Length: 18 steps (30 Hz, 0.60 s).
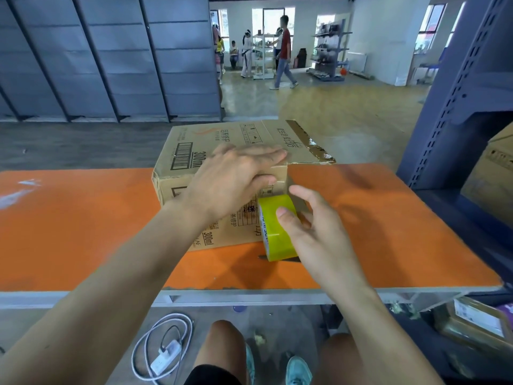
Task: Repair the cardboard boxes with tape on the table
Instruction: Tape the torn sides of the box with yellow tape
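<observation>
The cardboard box (pixel 183 151) stands mid-table, with bare orange table (pixel 83 232) on both sides. The left grip (pixel 236 182) lies flat and straight-fingered on the box top. The right grip (pixel 319 234) clasps the yellow tape roll (pixel 277 240) at the box's near right corner. Blue shelving (pixel 458 107) crowds the right edge.

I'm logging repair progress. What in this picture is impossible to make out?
Head view:
- The box top under the left hand: covered by the hand, whose fingertips are blurred.
- The loose end of the tape roll: not visible; the right hand covers part of the roll.
- The dark object beneath the roll: mostly covered, unidentifiable.
</observation>
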Available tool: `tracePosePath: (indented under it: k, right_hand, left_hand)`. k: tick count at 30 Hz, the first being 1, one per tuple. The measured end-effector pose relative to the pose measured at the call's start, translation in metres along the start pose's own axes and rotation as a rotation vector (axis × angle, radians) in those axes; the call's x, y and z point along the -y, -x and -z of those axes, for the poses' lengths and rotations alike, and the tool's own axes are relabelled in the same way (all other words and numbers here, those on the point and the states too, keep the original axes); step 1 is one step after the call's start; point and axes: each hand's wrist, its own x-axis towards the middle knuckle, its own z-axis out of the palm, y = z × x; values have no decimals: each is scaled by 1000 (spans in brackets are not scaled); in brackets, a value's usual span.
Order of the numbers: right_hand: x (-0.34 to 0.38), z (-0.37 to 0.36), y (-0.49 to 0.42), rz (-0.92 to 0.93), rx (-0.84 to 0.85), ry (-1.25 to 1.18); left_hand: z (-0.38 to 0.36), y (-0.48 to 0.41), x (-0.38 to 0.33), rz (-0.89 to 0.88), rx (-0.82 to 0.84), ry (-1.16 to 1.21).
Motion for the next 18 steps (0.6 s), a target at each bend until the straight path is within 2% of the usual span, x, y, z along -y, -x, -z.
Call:
tracePosePath:
  k: [4, 8, 12, 16, 18]
  right_hand:
    - [0, 3, 0, 6, 13, 52]
    - [-2, 6, -3, 13, 35, 100]
    - [-3, 9, -4, 69, 19, 119]
    - [-8, 14, -5, 58, -7, 185]
    - [-19, 22, -7, 23, 25, 307]
  left_hand:
    - [-3, 11, -12, 119, -265, -33]
    - [-5, 39, -44, 422, -421, 218]
    - [-5, 51, -70, 706, -333, 327]
    - [-10, 41, -74, 871, -232, 697]
    - [-11, 37, -76, 923, -219, 812]
